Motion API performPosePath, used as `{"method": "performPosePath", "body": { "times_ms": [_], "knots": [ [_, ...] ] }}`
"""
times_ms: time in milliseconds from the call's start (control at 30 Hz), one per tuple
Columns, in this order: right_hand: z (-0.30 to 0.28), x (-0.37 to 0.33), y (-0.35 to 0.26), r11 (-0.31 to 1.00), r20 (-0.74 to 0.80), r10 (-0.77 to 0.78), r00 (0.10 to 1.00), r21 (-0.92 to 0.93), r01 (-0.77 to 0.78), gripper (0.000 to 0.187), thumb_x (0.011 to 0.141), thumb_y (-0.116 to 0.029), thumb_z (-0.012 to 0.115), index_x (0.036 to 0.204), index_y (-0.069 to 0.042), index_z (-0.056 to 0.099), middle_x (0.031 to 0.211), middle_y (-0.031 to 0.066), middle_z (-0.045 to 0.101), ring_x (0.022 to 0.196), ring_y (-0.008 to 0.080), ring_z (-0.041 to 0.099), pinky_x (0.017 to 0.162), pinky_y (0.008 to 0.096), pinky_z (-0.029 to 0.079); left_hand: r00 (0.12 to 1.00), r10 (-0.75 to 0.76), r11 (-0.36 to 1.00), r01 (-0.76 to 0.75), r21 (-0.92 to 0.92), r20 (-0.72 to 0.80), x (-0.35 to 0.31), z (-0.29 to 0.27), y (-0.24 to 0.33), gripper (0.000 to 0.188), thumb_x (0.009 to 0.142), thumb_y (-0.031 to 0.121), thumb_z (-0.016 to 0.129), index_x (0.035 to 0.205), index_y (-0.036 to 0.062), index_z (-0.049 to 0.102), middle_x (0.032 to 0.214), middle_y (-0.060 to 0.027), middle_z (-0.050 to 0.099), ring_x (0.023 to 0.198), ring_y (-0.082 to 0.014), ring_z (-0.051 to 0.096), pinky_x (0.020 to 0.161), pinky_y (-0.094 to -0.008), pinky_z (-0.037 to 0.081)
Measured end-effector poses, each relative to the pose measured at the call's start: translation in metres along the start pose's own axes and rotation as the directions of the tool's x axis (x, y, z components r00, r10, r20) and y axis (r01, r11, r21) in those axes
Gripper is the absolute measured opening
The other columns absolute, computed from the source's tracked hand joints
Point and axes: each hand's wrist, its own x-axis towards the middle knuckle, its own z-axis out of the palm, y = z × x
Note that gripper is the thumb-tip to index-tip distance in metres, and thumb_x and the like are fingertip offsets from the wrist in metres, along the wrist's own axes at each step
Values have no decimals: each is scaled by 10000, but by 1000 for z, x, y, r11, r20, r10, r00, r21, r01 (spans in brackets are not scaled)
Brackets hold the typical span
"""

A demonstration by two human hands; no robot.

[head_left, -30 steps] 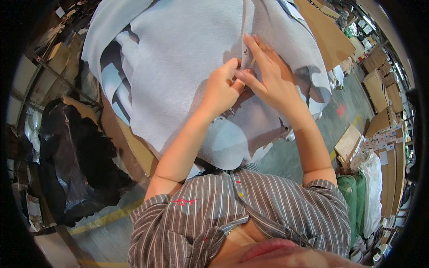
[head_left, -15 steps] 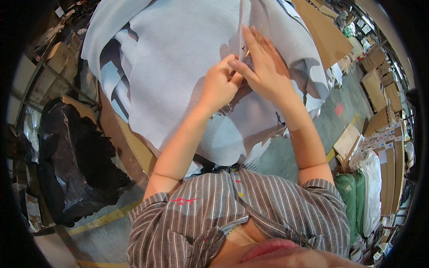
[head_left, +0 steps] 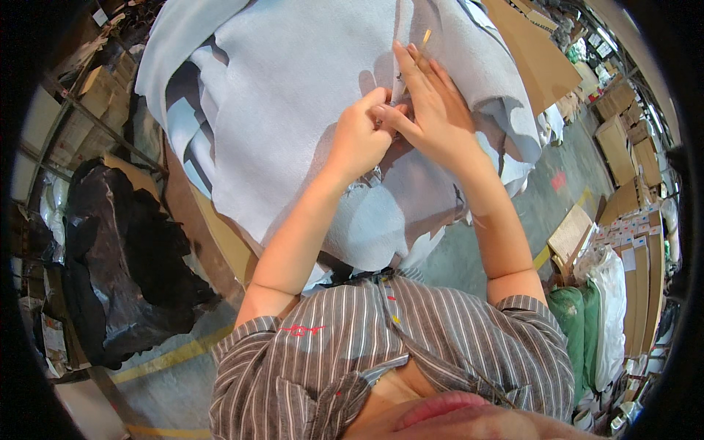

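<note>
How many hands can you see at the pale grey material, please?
2: the left hand, curled over the pale grey material, and the right hand, more outstretched, just to its right. No others show.

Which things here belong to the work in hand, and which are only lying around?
Apparently in the work:
pale grey-blue, soft-looking sheets, under the left hand and right hand
thin yellow stick, at the right hand

Seemingly just lying about:
crumpled, glossy black sheet material
bulging green sacks
white plastic-looking bundle beside them
</note>
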Motion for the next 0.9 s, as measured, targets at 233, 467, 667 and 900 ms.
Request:
{"method": "performPosePath", "body": {
  "times_ms": [233, 467, 667, 900],
  "knots": [
    [-28, -33, -7, 985, 200, -29, 979, 173, -6, 825, 886, -555, 584, 1488, -42, 350, 1412, 260, 480, 1359, 362, 427, 1165, 470, 248, 999, 15, 1000, -15, 4, -30, 0, 4, -4, 164, 924, 114, 586, 946, -46, 555, 733, -109, 633, 676, -145, 592, 605, -315, 478],
    [-6, -9, -6, 996, 49, -52, 997, 76, 48, 844, 865, -571, 602, 1478, -39, 370, 1400, 242, 500, 1360, 357, 427, 1168, 473, 248, 1000, 6, 980, -4, 199, -10, -1, 2, -1, 240, 961, 104, 569, 1110, -84, 560, 863, -80, 643, 766, -89, 576, 674, -252, 490],
    [-24, -26, -6, 981, 161, -37, 986, 194, 5, 784, 878, -531, 609, 1450, -31, 417, 1377, 236, 525, 1357, 334, 438, 1171, 469, 247, 1000, 5, 1000, -5, -30, -18, -1, 2, -1, 223, 937, 119, 587, 1077, -55, 585, 820, -136, 675, 742, -173, 637, 679, -317, 508],
    [-2, -6, -11, 988, -80, 41, 996, 154, -29, 692, 903, -454, 618, 1434, -46, 444, 1369, 229, 535, 1319, 357, 471, 1157, 467, 267, 999, -13, 997, 15, 72, -33, 0, 2, -5, 224, 934, 98, 593, 1103, -49, 596, 835, -101, 682, 774, -144, 631, 695, -297, 504]
  ]
}}
